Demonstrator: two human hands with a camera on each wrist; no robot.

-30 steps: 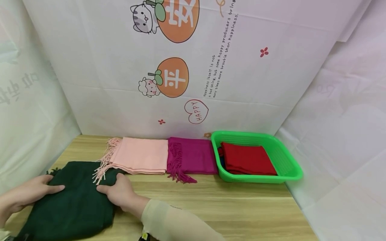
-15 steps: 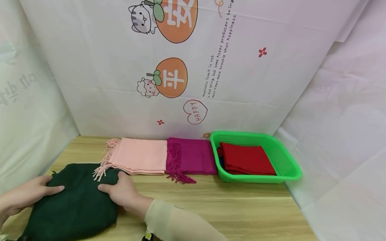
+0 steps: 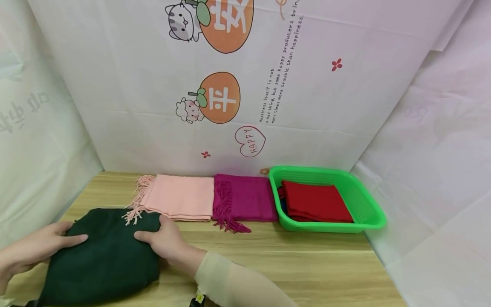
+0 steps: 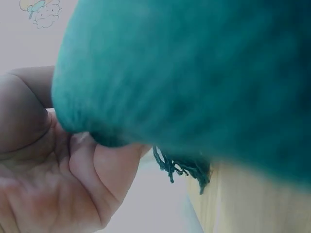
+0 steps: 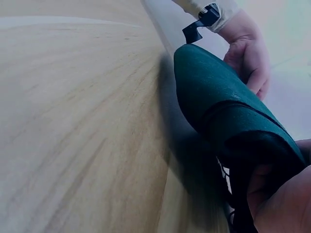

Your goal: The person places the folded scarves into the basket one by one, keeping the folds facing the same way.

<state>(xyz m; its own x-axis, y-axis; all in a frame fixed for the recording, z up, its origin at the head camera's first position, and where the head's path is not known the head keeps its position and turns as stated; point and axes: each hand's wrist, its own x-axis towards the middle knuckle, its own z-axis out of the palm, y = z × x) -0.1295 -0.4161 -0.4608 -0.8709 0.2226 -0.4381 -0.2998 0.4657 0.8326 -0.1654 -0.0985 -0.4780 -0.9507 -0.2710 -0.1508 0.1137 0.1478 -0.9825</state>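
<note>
A dark green scarf [image 3: 103, 256], folded into a thick bundle, is held between both hands at the left of the table. My left hand [image 3: 47, 244] grips its left edge, thumb on top and fingers beneath. On the opposite edge my right hand [image 3: 166, 238] grips it the same way. Dark fringe [image 4: 187, 167] hangs under the scarf in the left wrist view. The right wrist view shows the scarf's rolled layers [image 5: 228, 107] from the side, raised off the table at that end. Tassels of the pink scarf [image 3: 182, 197] lie over the green scarf's far edge.
Beside the pink scarf lies a folded magenta scarf [image 3: 247, 198] with fringe. A green plastic basket [image 3: 362, 200] at the back right holds a folded red cloth [image 3: 316, 202] and something dark beneath it. White printed sheeting [image 3: 161, 140] walls the wooden table [image 3: 291, 268] at the back and sides.
Both hands have shifted the green scarf slightly right, and its near edge has drawn a little away from me. The fringe at its far left corner has slipped from the head view.
</note>
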